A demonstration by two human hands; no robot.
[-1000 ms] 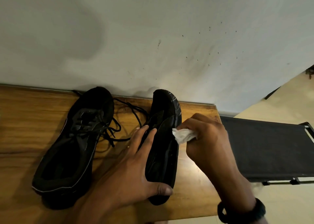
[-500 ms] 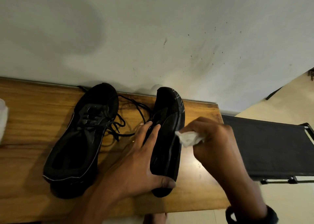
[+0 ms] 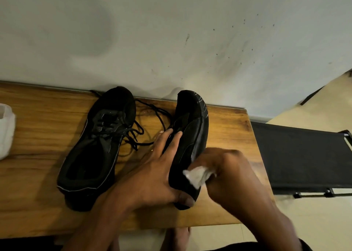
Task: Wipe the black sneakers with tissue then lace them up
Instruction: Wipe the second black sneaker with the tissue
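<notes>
Two black sneakers lie on a wooden table. The left sneaker sits upright with its loose laces spilling toward the right. The right sneaker is tipped on its side. My left hand grips it, fingers over the tongue side and thumb round the heel. My right hand pinches a crumpled white tissue against the sneaker's side near the heel.
A white object sits at the table's far left edge. A black metal-framed rack or seat stands just right of the table. A pale wall backs the table. Bare feet show below the front edge.
My right hand has slid the tissue down the tipped sneaker's side from mid-shoe toward the heel. The camera view shifted, bringing the white object into sight at the left.
</notes>
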